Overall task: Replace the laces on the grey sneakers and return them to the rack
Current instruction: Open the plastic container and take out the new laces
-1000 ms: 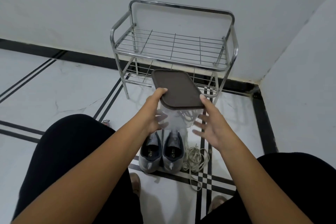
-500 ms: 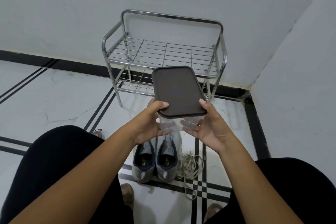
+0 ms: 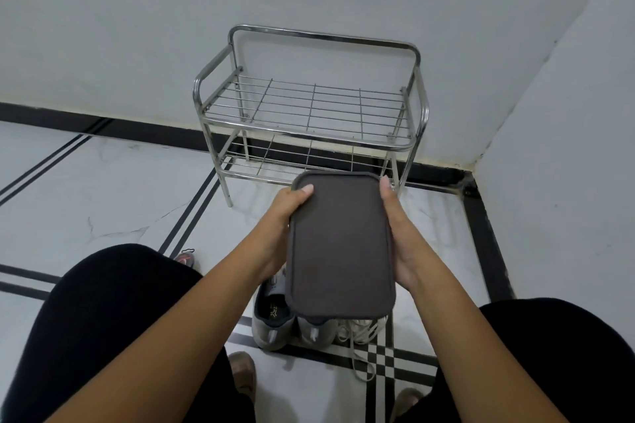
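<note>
A container with a dark brown lid is held in front of me, its lid facing the camera. My left hand grips its left side with the thumb on the lid. My right hand grips the right side. Two grey sneakers stand side by side on the floor beneath it, heels toward me, mostly hidden by the lid. Pale loose laces lie in a heap right of the sneakers. The chrome wire shoe rack stands against the wall beyond, both shelves bare.
My knees in black fabric frame the scene at lower left and lower right. My feet rest on the white floor with black stripes. A wall corner closes the right side. A small reddish object peeks out beside my left knee.
The lidded container has come closer to me and lower, now covering most of the sneakers. Both hands have shifted to grip its long sides. The view has tilted.
</note>
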Available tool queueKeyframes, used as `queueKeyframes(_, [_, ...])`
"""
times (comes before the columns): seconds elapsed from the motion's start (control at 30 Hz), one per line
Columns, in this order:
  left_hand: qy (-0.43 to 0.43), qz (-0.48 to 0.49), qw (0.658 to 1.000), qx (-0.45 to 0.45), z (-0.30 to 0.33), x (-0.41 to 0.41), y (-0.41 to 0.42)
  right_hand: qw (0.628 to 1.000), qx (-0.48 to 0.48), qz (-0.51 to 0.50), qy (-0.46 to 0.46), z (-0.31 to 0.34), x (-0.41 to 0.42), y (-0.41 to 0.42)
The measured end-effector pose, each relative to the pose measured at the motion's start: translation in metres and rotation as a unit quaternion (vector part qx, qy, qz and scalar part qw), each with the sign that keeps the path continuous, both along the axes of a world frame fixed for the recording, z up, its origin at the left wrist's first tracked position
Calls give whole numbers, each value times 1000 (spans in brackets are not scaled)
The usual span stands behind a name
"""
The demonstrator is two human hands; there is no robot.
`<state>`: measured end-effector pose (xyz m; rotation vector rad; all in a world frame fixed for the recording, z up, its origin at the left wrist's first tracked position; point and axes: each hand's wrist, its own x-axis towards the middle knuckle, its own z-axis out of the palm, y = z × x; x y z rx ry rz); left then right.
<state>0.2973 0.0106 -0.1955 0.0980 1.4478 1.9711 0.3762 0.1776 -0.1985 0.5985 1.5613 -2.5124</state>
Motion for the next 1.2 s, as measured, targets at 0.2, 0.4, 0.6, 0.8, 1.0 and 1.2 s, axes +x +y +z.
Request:
queueKeyframes(0.2, [-40,-21,999,-5,-8,12,10,999,-5,-18,-28,-3,-1,1])
queueKeyframes(0.4, [-68,4,998,5,-4,13,12,995,-28,-87,-33,-14,-9,-5])
queueKeyframes(0.6, [-134,83,987,13,-1,-4,6,999,-6,24,-45,-14,-5,-2])
queueKeyframes(0.8, [-187,55,981,3,-13,-22,-9,989,60,35,-131,-23,-6,0])
queueKeyframes(1.0, [-173,16,979,-108,-34,4,20,983,27,-52,-176,-34,-8,13])
queueKeyframes(1.2, [-133,25,981,-138,-42,-7,20,981,29,-96,-165,-42,-13,1])
